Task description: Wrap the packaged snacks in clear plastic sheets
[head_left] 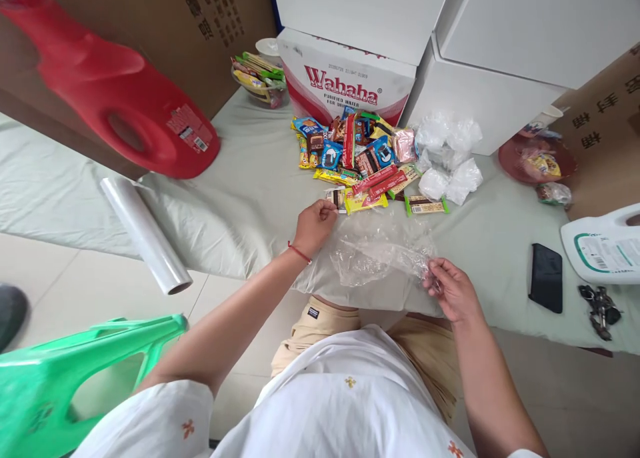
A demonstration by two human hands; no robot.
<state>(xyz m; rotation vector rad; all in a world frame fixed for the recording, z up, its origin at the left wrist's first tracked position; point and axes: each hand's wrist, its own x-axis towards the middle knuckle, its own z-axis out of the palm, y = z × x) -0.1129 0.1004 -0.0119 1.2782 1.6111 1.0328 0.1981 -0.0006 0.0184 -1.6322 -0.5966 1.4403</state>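
Note:
A crumpled sheet of clear plastic film [383, 248] lies at the table's front edge between my hands. My right hand [450, 285] pinches its right end, with film bunched at the fingertips. My left hand [316, 226] is closed at the film's upper left, fingertips beside a small wrapped snack [337, 198]; what they pinch is hidden. Just beyond the film is a heap of wrapped snack bars [350, 151] in red, blue and yellow packets. A green-ended bar [427, 205] lies at the heap's right front. Several crumpled clear plastic bundles [447, 155] sit right of the heap.
Behind stands a Wahaha carton [345, 78]. At left are a red jug [125, 98], a film roll [145, 235] and a green stool [75, 378]. At right lie a phone [546, 278], keys [600, 308] and a white jug [607, 245]. A snack bowl [260, 96] stands behind.

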